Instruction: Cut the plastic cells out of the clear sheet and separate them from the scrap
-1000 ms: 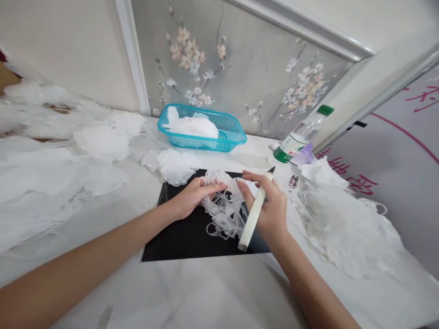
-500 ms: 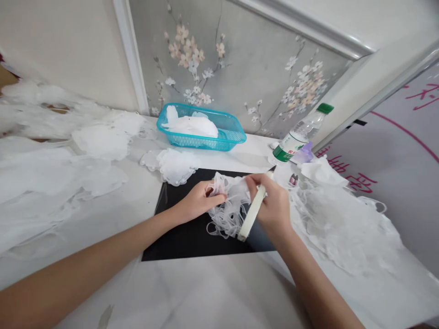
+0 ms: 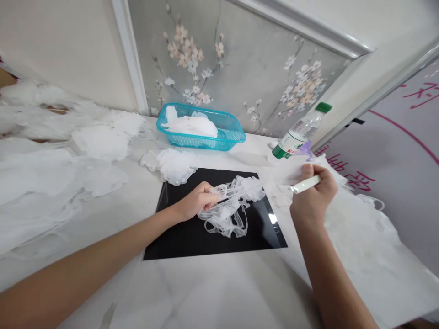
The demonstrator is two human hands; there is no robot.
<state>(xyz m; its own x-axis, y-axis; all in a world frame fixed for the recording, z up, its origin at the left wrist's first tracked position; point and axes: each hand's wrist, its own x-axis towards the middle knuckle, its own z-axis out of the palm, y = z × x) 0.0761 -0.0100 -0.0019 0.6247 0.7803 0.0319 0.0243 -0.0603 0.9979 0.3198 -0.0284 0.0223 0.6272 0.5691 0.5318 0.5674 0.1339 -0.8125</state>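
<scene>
My left hand (image 3: pixel 199 201) is closed around thin, translucent white strands (image 3: pixel 228 217), a tangled bunch lying on a black sheet (image 3: pixel 178 244). Some strands run taut from that fist toward the right. My right hand (image 3: pixel 313 196) is closed on a slim white-handled tool (image 3: pixel 306 183), whose working end is hidden. Its thumb and fingers also seem to grip a thin white piece (image 3: pixel 290 172), partly blurred, at the far end of the stretched strands. The two hands are apart, the right one beyond the black sheet's right edge.
A blue plastic basket (image 3: pixel 202 145) holding white pieces stands against the wall. Beside it are a small stack of white pieces (image 3: pixel 174 167) and a green-capped bottle (image 3: pixel 297 135). Heaps of translucent white material lie at left (image 3: pixel 55 173) and right (image 3: pixel 360 242).
My right hand has moved right, away from the left, drawing the strands out and carrying the tool along. The bunch is more spread out. My left hand stays almost in place.
</scene>
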